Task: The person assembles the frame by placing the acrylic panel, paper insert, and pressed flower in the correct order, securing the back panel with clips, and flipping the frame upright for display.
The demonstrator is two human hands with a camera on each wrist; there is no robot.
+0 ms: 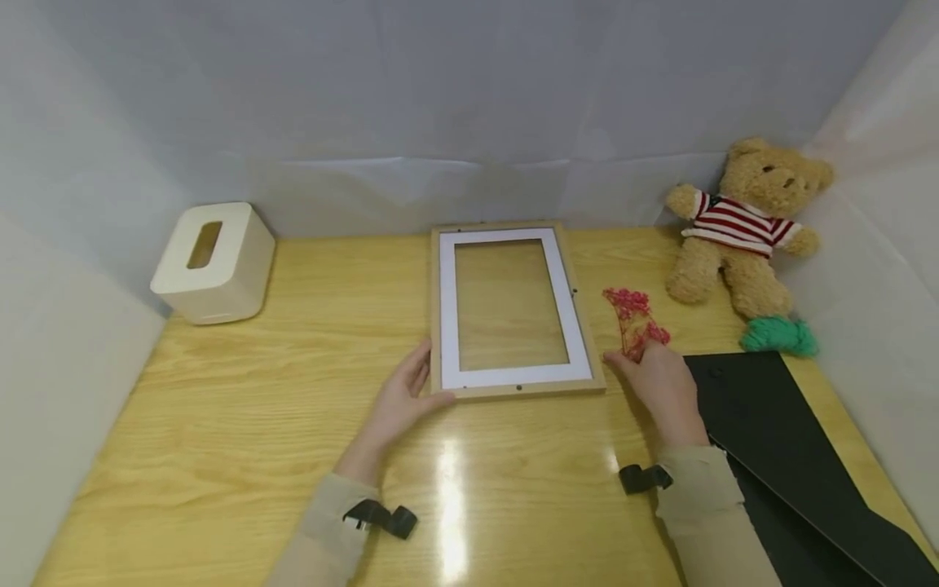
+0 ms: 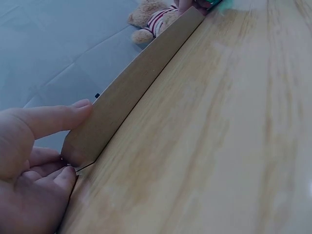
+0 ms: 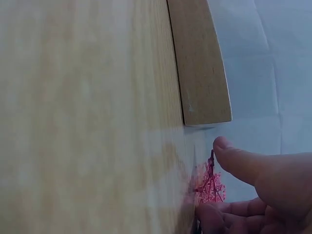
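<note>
A light wooden picture frame (image 1: 525, 393) with a white mat lies flat on the table, and wood grain shows through its window. My left hand (image 1: 396, 408) holds its near-left corner; in the left wrist view the thumb (image 2: 63, 117) lies against the frame's edge while the other fingers bend round the corner. Right of the frame is a sprig of small pink-red flowers (image 1: 628, 302). Over its lower part reaches my right hand (image 1: 666, 393), partly covering it. The right wrist view shows the thumb (image 3: 239, 158) apart from the fingers, with the thin stem (image 3: 211, 165) between them.
A cream tissue box (image 1: 220, 269) stands at the back left. In the back right corner a teddy bear (image 1: 741, 220) in a striped shirt leans near a green yarn bundle (image 1: 779, 336). Black boards (image 1: 770, 424) lie on the right, partly beneath my right forearm.
</note>
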